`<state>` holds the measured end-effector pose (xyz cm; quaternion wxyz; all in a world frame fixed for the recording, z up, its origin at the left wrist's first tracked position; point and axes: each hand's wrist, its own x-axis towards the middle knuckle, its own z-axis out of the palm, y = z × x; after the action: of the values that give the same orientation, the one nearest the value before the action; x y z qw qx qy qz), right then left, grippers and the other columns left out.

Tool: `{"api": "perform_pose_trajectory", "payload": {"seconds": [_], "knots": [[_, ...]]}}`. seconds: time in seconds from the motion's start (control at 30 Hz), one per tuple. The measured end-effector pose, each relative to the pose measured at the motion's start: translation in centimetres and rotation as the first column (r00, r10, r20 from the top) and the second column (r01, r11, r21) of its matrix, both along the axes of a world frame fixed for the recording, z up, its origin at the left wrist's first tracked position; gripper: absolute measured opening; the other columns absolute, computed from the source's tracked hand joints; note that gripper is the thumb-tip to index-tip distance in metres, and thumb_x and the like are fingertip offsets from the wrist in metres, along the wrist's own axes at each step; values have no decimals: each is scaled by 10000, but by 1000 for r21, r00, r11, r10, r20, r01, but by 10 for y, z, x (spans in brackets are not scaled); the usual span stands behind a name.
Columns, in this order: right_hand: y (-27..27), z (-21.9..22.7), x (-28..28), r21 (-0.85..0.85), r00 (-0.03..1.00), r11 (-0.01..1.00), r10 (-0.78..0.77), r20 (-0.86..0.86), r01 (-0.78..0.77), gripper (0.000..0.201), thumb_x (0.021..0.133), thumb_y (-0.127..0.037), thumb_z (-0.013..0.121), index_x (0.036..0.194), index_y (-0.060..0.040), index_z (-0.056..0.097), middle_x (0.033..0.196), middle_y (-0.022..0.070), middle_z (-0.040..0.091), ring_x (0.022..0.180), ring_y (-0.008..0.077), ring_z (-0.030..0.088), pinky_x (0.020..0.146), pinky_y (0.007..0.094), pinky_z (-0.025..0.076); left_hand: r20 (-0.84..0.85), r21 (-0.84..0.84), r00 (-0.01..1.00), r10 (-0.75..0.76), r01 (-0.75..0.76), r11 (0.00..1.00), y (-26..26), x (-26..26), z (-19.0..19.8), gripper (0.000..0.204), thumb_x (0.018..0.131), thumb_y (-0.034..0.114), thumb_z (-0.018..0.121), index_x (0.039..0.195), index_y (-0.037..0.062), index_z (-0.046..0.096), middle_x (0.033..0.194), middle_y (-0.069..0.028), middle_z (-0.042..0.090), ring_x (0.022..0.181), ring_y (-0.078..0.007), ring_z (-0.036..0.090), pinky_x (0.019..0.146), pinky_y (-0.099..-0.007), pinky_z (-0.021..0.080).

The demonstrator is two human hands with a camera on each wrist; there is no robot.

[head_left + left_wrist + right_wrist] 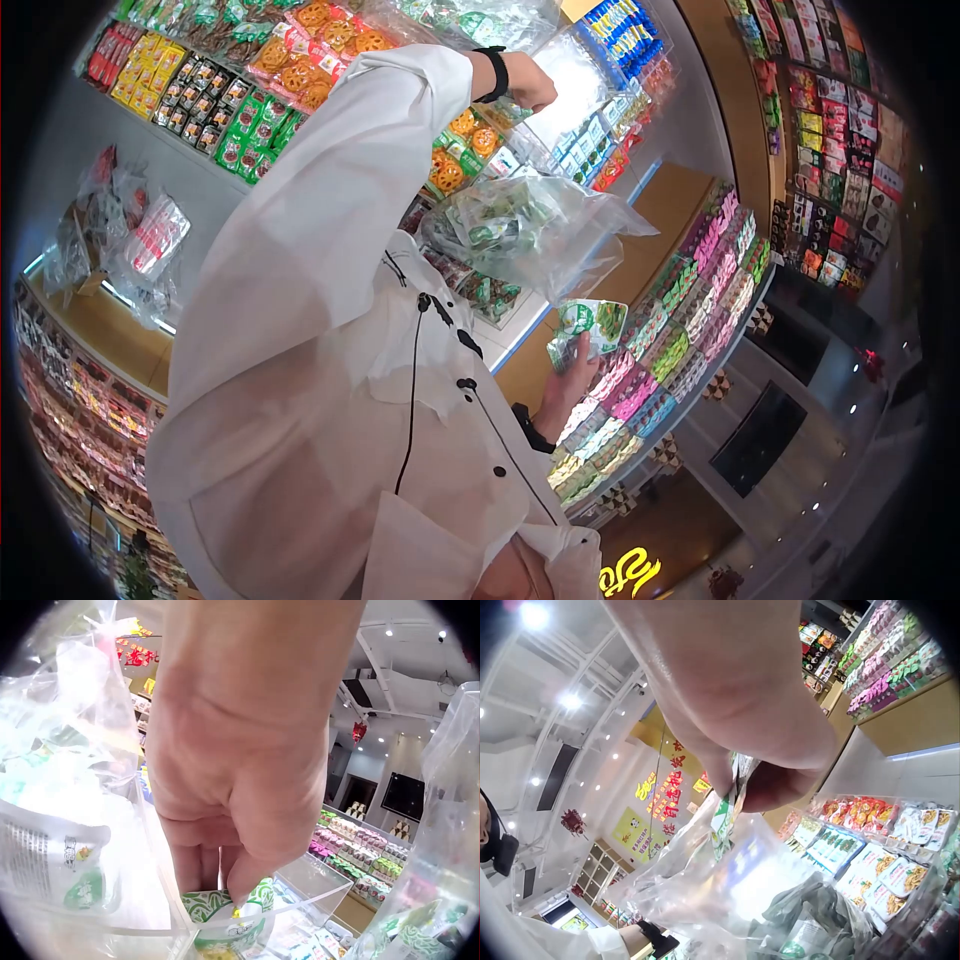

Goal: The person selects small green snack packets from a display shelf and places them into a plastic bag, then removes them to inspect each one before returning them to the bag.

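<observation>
Inside a clear bin (pixel 319 897), the fingers of my left hand (pixel 232 787) point down, bent, with the thumb on one side and fingertips on the other, pinching the top edge of a green-and-white pouch (pixel 244 930). A narrow gap shows between the fingers higher up, above the pouch. Another pale pouch (pixel 56 862) with a green patch lies to the side, behind the clear plastic.

Nearer my chest, my right hand (pixel 572 385) grips a small green-and-white packet (pixel 592 322), thumb on one face and fingers closed against the other. The right wrist view has it tilted, its lower end at the crumpled clear bag (pixel 690 900); whether they touch, I can't tell. More green-marked packets sit inside that bag, which lies on the display between my two hands, its loose end spread toward the right hand.

Black bands (pixel 492 75) circle both my wrists, past the white sleeves (pixel 330 200). Around the left arm are orange ring-shaped snacks (pixel 315 45) in packs, blue packets (pixel 622 38) and yellow packets (pixel 150 72). Beyond the right hand, pink and green packs (pixel 665 350) line a long shelf, with a dark screen (pixel 758 437) farther off.
</observation>
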<state>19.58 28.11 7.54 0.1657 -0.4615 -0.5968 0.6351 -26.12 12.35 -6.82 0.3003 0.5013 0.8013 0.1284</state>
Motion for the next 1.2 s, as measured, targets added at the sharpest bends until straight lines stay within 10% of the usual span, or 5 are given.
{"api": "perform_pose_trajectory", "payload": {"seconds": [0.23,0.63,0.9,1.03,1.2], "knots": [[-6,2,-4,14,1000,1000,-7,-22,7,352,925,-152,674,1228,-40,534,1086,60,633,939,167,621,745,339,530,-234,-217,969,-77,26,976,0,26,59,308,763,0,630,1038,92,734,1027,-130,714,855,-310,677,689,-427,538],[8,-3,-3,26,998,999,22,-52,-21,373,935,-140,656,1258,-16,518,1121,63,639,970,160,629,797,313,520,-69,-329,997,-25,1,944,14,3,-9,411,803,79,520,1187,93,665,1126,-126,689,1000,-346,653,816,-444,533],[22,25,-39,13,978,997,80,-195,-79,353,913,-51,647,1240,10,530,1114,81,655,975,165,653,855,310,526,-47,277,990,136,-117,954,-7,26,33,365,986,247,474,1244,18,595,1143,-191,664,1062,-331,636,924,-412,498],[18,53,-83,-7,953,976,213,-215,-220,434,871,-69,711,1255,11,524,1140,95,652,988,155,651,882,301,513,587,557,806,76,-471,684,-16,91,131,372,1018,299,498,1254,30,598,1091,-105,681,1017,-162,637,886,-320,504],[10,73,-132,87,892,910,414,-184,-405,441,822,-114,776,1191,14,573,1069,69,681,931,123,655,825,269,519,757,482,651,-54,-500,720,-11,153,189,404,966,240,607,1294,12,545,1114,-93,660,1004,-138,623,869,-286,500]]}}
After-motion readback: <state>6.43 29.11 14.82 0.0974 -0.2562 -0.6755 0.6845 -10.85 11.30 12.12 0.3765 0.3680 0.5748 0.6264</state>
